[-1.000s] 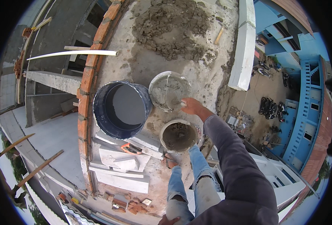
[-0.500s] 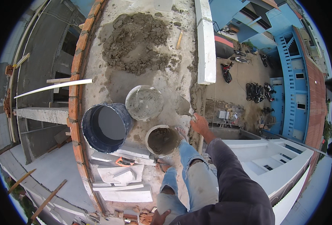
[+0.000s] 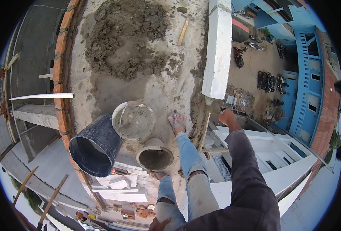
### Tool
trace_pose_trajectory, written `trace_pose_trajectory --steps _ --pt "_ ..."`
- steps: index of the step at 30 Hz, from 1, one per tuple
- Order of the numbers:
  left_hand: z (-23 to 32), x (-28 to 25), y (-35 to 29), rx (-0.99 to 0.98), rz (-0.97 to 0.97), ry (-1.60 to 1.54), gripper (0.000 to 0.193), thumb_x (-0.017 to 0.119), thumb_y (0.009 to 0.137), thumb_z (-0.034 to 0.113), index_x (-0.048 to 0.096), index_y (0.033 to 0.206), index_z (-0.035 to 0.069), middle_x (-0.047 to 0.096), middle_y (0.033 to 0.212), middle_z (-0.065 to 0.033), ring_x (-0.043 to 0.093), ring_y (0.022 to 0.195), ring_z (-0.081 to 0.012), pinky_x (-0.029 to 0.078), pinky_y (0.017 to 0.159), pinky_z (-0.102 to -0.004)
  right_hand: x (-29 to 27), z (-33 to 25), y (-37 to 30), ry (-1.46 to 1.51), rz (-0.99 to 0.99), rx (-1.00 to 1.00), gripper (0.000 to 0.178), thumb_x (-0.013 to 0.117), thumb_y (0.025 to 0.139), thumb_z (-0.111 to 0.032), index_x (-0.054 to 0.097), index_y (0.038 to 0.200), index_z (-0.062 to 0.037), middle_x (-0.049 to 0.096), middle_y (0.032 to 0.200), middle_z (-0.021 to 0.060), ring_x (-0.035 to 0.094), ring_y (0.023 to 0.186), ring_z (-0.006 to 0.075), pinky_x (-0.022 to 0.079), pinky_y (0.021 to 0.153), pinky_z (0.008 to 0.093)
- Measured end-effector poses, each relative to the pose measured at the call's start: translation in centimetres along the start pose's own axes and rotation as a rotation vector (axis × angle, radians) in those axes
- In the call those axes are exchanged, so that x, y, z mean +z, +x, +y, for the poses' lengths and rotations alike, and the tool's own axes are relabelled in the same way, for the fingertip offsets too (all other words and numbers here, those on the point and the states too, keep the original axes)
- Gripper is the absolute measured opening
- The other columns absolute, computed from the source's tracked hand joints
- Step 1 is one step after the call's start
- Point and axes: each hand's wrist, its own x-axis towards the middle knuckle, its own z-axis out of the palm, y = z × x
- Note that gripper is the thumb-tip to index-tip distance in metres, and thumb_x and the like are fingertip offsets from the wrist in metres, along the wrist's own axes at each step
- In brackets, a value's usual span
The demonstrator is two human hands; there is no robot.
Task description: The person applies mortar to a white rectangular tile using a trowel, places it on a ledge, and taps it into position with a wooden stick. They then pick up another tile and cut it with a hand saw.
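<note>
Since the earlier frame of the head view, the right hand (image 3: 227,116) has been carried rightward, just below the lower end of the white block row (image 3: 218,50) right of centre. A trowel (image 3: 216,105) appears to be held in its closed grip; its blade is poorly made out. The right foot (image 3: 177,123) has been set farther forward, at centre. The left hand (image 3: 157,224) is rested on the jeans (image 3: 170,211) at the lower edge; how far its grip is closed cannot be told. Left of centre, a full mortar bucket (image 3: 114,122) is placed between a dark blue bucket (image 3: 105,131) and a smaller bucket (image 3: 155,143). Mortar (image 3: 126,42) is heaped at upper left.
</note>
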Motion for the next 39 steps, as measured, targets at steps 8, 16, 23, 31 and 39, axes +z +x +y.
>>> trace_pose_trajectory --steps 8,16,23,31,39 --pt "13.0 -10.8 -10.3 0.015 -0.077 -0.392 0.061 0.047 0.108 0.044 0.054 0.152 0.002 0.056 0.150 -0.0151 0.048 0.139 -0.0312 0.027 0.120 -0.0390 -13.8 -3.8 2.0 -0.005 -0.340 -0.040 0.026 0.075 0.086 -0.016 0.073 0.073 0.0068 0.071 0.069 0.0206 0.071 0.059 0.0317 0.054 0.055 0.0435" --pt "20.6 -22.5 -20.9 0.221 0.215 -0.903 0.075 0.083 0.091 0.032 0.049 0.147 -0.005 0.066 0.133 -0.0173 0.064 0.118 -0.0263 0.053 0.101 -0.0409 -21.2 -6.6 -3.8 -0.128 -0.379 -0.028 0.024 0.075 0.087 -0.015 0.074 0.080 0.0073 0.072 0.075 0.0191 0.070 0.065 0.0306 0.053 0.059 0.0450" --pt "25.0 -26.5 -26.8 0.481 0.240 -0.820 0.061 0.055 0.106 0.036 0.045 0.156 0.002 0.055 0.150 -0.0147 0.052 0.136 -0.0286 0.039 0.116 -0.0431 -27.0 -5.0 -16.7 -0.072 -0.075 -0.161 0.049 0.067 0.089 -0.037 0.076 0.116 0.0022 0.074 0.118 0.0300 0.070 0.116 0.0452 0.056 0.099 0.0535" --pt "30.6 -34.9 -25.6 0.434 0.464 -0.316 0.057 0.044 0.110 0.039 0.053 0.153 0.002 0.055 0.151 -0.0151 0.049 0.138 -0.0276 0.033 0.115 -0.0417 -35.4 -11.2 -27.0 0.612 -0.300 -0.172 0.033 0.072 0.089 -0.025 0.069 0.091 0.0072 0.070 0.078 0.0242 0.068 0.059 0.0381 0.056 0.066 0.0489" --pt "34.3 -49.4 -26.7 0.473 0.719 -0.652 0.062 0.067 0.101 0.038 0.054 0.148 0.000 0.067 0.132 -0.0123 0.066 0.114 -0.0278 0.052 0.092 -0.0435 -49.5 -26.7 -23.7 0.238 0.278 -0.692 0.049 0.062 0.093 -0.037 0.062 0.115 0.0072 0.072 0.101 0.0315 0.073 0.091 0.0454 0.056 0.083 0.0529"
